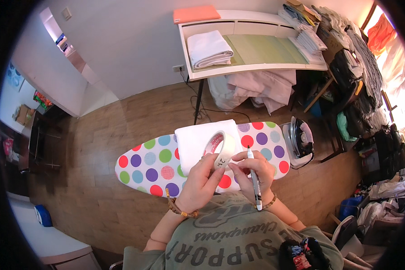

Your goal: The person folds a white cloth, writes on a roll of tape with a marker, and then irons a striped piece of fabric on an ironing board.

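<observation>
My left hand [200,182] is closed around a roll of cream masking tape [229,145], with dark handwriting on its outer face near the thumb. Close by on the right, my right hand [262,174] has a white marker [256,182] tucked between its fingers, its dark tip pointing away from me. That hand's thumb and fingertips pinch together at the tape's edge; whether they grip the loose tape end I cannot tell. Beneath the roll, a folded white cloth [189,140] lies on the ironing board [140,173], whose cover has coloured dots.
An iron [301,138] stands on a rest at the board's right end. Beyond is a white desk [256,72] with folded white cloths [209,48] and a coral folded item [196,14]. Clothes and bags [362,76] crowd the right side. A cord [202,109] trails on the floor.
</observation>
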`<state>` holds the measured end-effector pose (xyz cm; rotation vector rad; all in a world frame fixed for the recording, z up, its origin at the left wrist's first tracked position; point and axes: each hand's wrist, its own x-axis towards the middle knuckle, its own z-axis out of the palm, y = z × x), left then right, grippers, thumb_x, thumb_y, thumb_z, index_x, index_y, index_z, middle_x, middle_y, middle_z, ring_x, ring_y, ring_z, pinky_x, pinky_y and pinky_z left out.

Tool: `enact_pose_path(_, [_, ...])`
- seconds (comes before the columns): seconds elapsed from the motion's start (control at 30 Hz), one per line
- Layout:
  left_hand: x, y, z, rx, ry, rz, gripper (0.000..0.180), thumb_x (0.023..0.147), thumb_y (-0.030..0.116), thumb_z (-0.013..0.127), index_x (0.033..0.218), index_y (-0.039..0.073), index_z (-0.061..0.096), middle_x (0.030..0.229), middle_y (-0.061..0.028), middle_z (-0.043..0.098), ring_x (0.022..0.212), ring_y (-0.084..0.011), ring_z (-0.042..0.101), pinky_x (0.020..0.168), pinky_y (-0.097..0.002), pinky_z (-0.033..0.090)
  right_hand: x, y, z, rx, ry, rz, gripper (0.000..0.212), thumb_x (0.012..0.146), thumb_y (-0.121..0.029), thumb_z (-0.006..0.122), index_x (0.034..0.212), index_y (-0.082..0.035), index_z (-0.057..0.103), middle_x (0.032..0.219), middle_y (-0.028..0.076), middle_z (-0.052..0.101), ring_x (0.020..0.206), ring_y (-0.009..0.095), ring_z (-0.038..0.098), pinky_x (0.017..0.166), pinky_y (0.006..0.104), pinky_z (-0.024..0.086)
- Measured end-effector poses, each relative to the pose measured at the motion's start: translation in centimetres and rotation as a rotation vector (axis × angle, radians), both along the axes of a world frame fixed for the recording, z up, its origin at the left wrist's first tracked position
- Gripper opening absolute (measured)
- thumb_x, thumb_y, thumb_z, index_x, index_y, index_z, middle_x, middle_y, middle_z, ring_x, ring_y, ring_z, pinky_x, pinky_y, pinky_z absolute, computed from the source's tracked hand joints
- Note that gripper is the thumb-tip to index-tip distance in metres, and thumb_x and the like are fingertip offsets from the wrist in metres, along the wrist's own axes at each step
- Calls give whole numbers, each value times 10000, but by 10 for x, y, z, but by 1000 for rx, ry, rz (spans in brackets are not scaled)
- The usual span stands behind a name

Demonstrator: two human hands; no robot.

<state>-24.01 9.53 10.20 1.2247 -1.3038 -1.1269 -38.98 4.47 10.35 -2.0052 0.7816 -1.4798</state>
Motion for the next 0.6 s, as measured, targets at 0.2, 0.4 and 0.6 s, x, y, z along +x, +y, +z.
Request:
enact_pose_path(0.2, [-5,1,2,-109,-135,48,253,854,49,521,1088,-37,481,808,-120,510,682,-203,505,609,-287,410,0,3,1,-22,-2,-26,273,674,60,706,830,-65,520,784,97,632,560,131,566,478,223,441])
enact_pose_path(0.4, [-6,1,11,-133,-209,41,218,868,54,520,1064,-37,489,839,-87,498,681,-138,496,603,-248,414,2,4,2,-39,-35,-41,282,661,77,699,830,-65,524,771,101,633,616,180,613,522,245,478])
enact_pose_path(0.6, [-8,-1,9,-180,-228,47,223,869,63,525,1063,-38,485,831,-82,497,652,-136,489,571,-246,410,1,2,-2,-37,-55,-40,284,662,89,704,821,-52,517,764,98,622,551,110,528,472,204,412])
